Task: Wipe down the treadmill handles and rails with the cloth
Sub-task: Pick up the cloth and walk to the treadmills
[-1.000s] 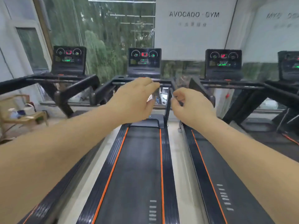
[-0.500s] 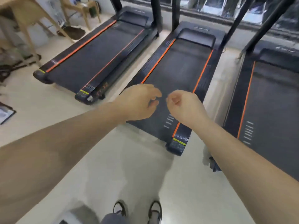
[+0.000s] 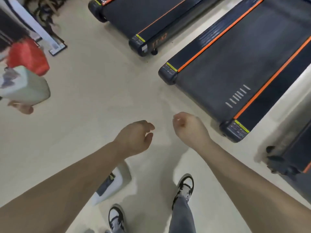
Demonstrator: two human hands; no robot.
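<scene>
I look straight down at the floor. My left hand [image 3: 136,138] hangs in front of me with loosely curled fingers and holds nothing. My right hand [image 3: 190,127] is beside it, fingers curled into a fist, also with nothing in it. The rear end of a black treadmill deck with orange stripes [image 3: 235,68] lies on the floor to the upper right, past my right hand. Its handles and rails are out of view. I see no cloth that I can identify.
A second treadmill deck [image 3: 143,19] lies at the top, and a third one's corner [image 3: 286,158] at the right edge. At the far left another person's hand [image 3: 21,108] holds a pale green-white object [image 3: 25,84] near something red [image 3: 28,56]. A white-grey item [image 3: 114,182] lies by my shoes.
My view has swung from the treadmill consoles down to the floor and leftward. Both hands dropped away from the treadmill and now hang over bare floor.
</scene>
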